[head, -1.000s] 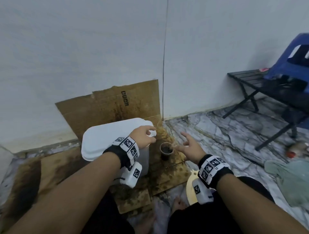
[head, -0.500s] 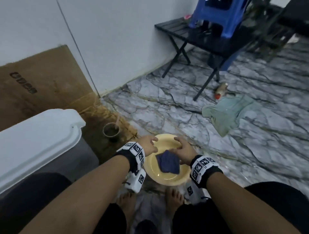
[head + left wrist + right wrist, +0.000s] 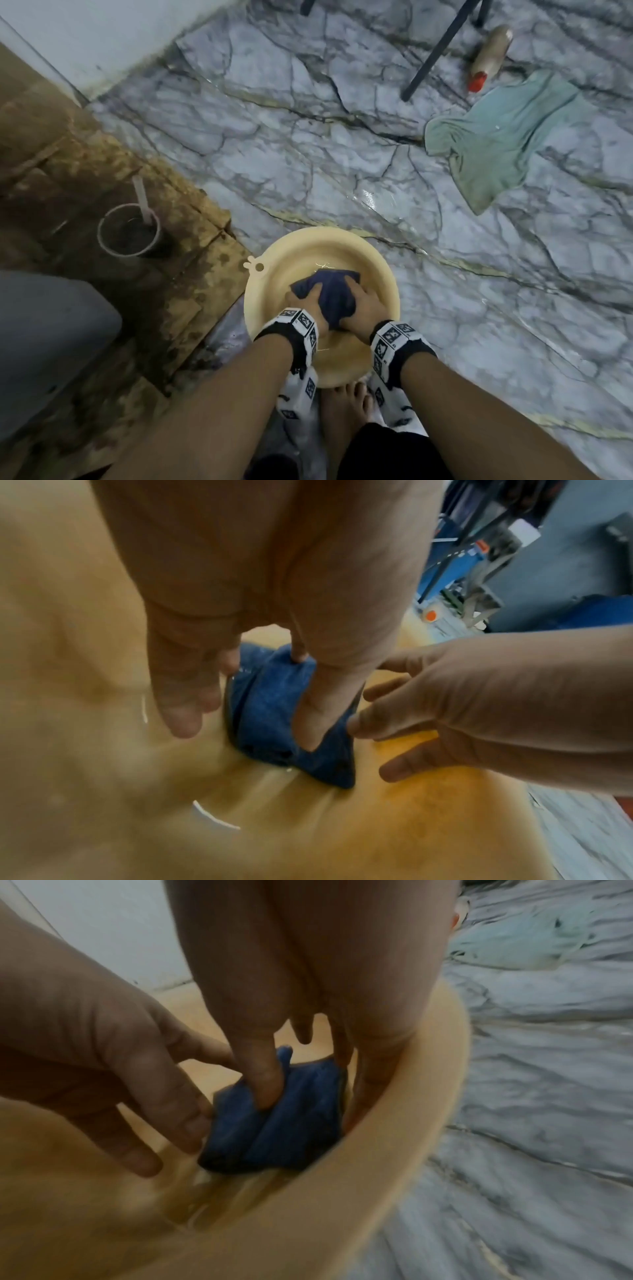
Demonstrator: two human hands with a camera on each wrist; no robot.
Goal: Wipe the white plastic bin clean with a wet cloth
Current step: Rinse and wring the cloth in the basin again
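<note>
Both hands are down inside a round, pale yellow plastic basin (image 3: 383,270) that stands on the floor, and the dark blue cloth (image 3: 334,294) lies bunched between them. The left hand (image 3: 306,303) pinches the cloth's left side, thumb pressed into the fabric and fingers behind it. The right hand (image 3: 364,305) grips the right side, its thumb sunk in a fold and its fingers curled round the far edge, close against the basin's wall. The cloth looks soft and soaked, creased into thick folds; shallow water glints on the smooth basin bottom. A small tab with a hole sticks out of the basin rim on its left.

The white plastic bin (image 3: 51,339) stands well to the left of the hands, only a rounded grey-white corner in view, on stained, mottled brown cardboard (image 3: 191,274). The floor (image 3: 274,144) is glossy, veined grey marble.
</note>
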